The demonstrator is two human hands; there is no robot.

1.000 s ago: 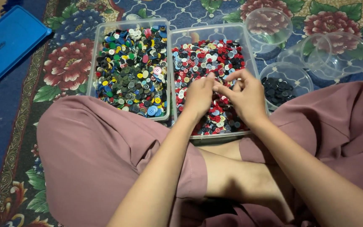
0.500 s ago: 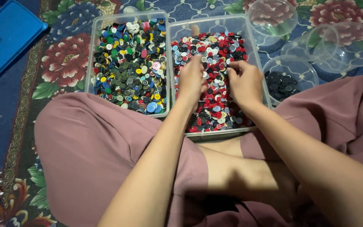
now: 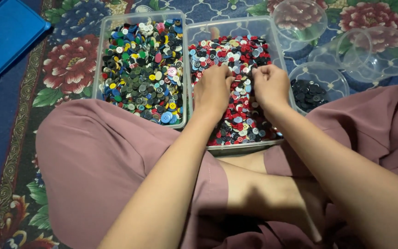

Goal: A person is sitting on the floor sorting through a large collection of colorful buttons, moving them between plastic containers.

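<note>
Buttons (image 3: pixel 236 103) fill the clear tray (image 3: pixel 229 25) under both hands: left hand (image 3: pixel 213 90) and right hand (image 3: pixel 270 85) rest curled, fingers pinching among them; what they grip cannot be told.

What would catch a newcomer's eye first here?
Two clear bins packed with buttons: the left bin multicoloured, the right bin mostly red, white and black. Both hands, left hand and right hand, rest in the right bin's buttons. To the right, a small round tub holds dark buttons, and a blue lid lies far left on the flowered rug.
</note>
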